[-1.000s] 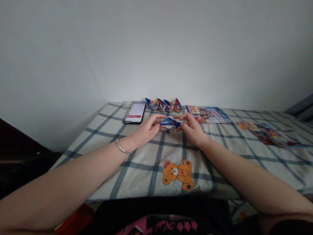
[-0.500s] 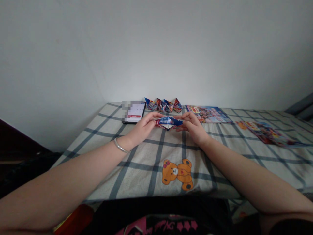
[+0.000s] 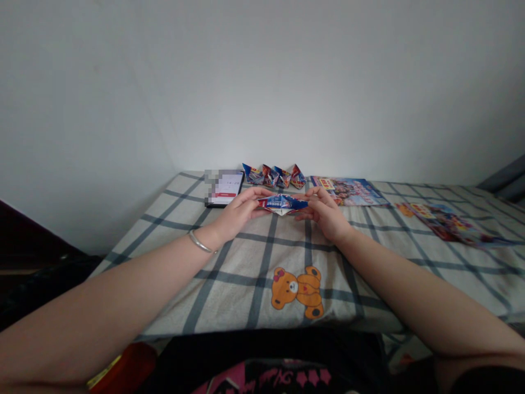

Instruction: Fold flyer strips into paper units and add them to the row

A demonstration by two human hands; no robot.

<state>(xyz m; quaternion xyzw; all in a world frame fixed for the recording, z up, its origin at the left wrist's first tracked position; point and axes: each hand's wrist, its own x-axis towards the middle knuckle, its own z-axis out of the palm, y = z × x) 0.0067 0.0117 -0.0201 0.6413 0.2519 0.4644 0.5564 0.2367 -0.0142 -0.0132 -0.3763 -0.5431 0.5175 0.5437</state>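
Between the two hands, over the cloth-covered table (image 3: 229, 298), a piece of folded paper (image 3: 282, 203) printed in blue, red and white is held level, its middle shaped to a low point on the near side. The left end is pinched by the left hand (image 3: 238, 213), the thumb set at the near edge and the other fingers laid along the far side. The right end is pinched by the right hand (image 3: 328, 217) in much the same way, with one of its fingers bent and raised above the rest. Whether the table is touched by the paper cannot be told. Just behind it, near the wall (image 3: 262, 82), a row of pointed paper shapes (image 3: 274, 176) in similar colours is seen; whether they are joined cannot be told. To the left of this row, beyond the left hand, a phone (image 3: 229, 189) is laid flat with its screen lit, one corner hidden by blurred blocks. To the right of the row, a printed leaflet (image 3: 353, 191) is laid flat, and farther right and nearer, a second leaflet (image 3: 455, 224) is placed well apart from the right hand. A silver bracelet (image 3: 200, 242) is worn on the left wrist. Nearer the front edge, an orange bear (image 3: 301, 293) is printed on the cloth.
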